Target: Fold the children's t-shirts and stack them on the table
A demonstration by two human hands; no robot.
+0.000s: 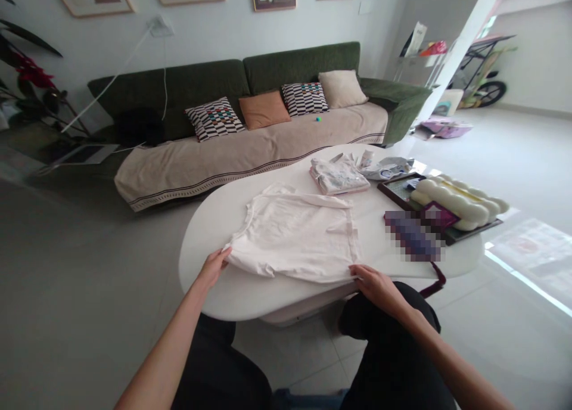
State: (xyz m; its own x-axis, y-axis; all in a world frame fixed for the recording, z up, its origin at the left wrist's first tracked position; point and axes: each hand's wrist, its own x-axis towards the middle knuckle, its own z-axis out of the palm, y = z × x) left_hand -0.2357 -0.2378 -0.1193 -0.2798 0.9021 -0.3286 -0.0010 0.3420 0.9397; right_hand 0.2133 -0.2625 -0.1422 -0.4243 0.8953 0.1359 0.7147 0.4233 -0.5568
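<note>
A white shirt [295, 234] lies spread on the white oval table [210, 219], partly folded. My left hand [213, 266] pinches the shirt's near left corner at the table's edge. My right hand [375, 283] grips the near right corner of the same shirt, fingers closed on the cloth. Both hands sit at the table's near rim, above my knees in dark trousers.
A folded garment [338, 175] lies farther back on the table, with crumpled papers [386, 167] beside it. A dark tray [451, 231] with a puffy cream object [456, 201] sits at the right. A green sofa [179, 88] with several cushions stands behind.
</note>
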